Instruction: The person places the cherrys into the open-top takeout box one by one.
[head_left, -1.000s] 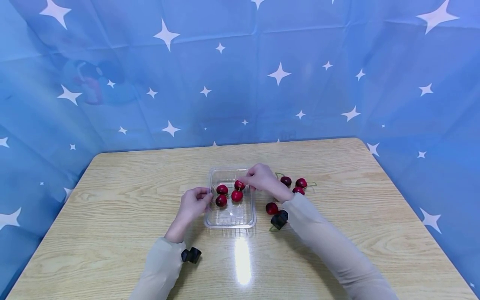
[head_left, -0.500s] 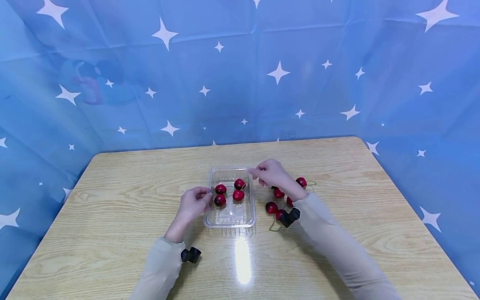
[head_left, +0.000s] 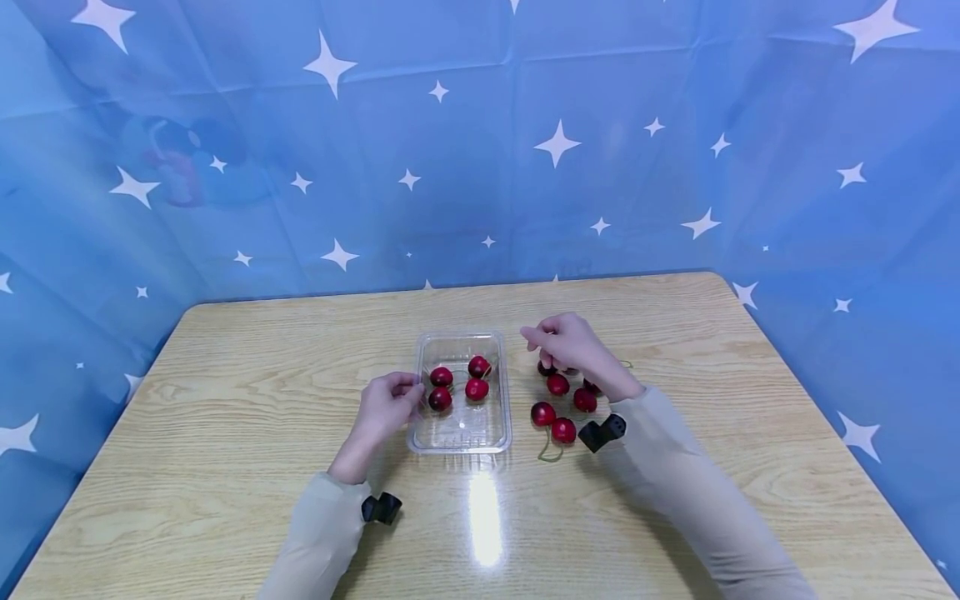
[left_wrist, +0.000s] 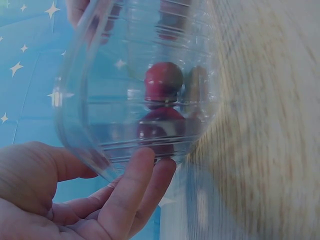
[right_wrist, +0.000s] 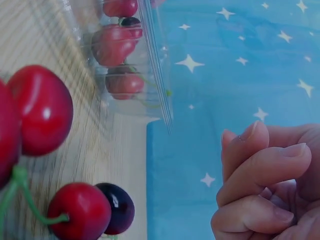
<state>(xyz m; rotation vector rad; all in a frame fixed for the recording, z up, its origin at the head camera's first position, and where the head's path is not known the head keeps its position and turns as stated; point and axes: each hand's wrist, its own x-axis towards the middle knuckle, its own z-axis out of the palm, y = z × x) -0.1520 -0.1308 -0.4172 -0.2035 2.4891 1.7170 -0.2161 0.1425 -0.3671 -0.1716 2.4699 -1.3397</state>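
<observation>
A clear plastic container (head_left: pixel 459 451) sits mid-table with several red cherries (head_left: pixel 476 389) inside. My left hand (head_left: pixel 386 408) pinches its left rim; the left wrist view has the thumb at the rim and the fingers (left_wrist: pixel 131 187) against the outer wall. To the right of the container, my right hand (head_left: pixel 573 343) hovers over the far part of a group of loose cherries (head_left: pixel 557 384). Its fingers (right_wrist: pixel 265 167) are loosely bent and hold nothing. The hand and wrist hide part of the group in the head view.
Paired cherries (head_left: pixel 562 430) with joined green stems lie nearest me in the loose group. The wooden table (head_left: pixel 225 433) ends at a blue curtain (head_left: pixel 480 167) with white stars. Black wrist cameras (head_left: pixel 382 508) are strapped to both sleeves.
My right hand has let go of a cherry in the container, at its upper right, and moved right over the loose cherries. My left hand has stayed on the rim.
</observation>
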